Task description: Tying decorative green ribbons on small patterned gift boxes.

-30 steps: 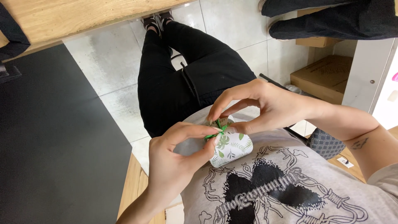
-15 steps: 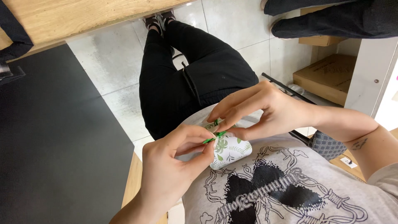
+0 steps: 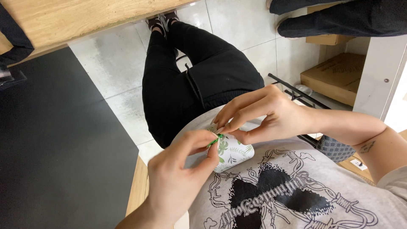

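Head view, looking straight down the seated body: a small white pouch printed with green leaves is held against the grey printed shirt, just above the lap. A thin green tie is seen at the top of the pouch, right where the two hands meet.

The left hand is brought in from below; its thumb and forefinger are pinched together on the green tie, and the other fingers are curled loosely under, with the thumb laid against the side of the pouch. The right hand is arched over from the right, its fingertips drawn together at the pouch's gathered top and its thumb pressed to the upper edge of the pouch. Whether the tie itself is caught by the right fingertips cannot be told, as that spot is covered by the fingers.

Black trousers are stretched out ahead over the pale tiled floor. A black tabletop is seen to the left, a light wooden board across the top, and a cardboard box lies on the floor at the right.
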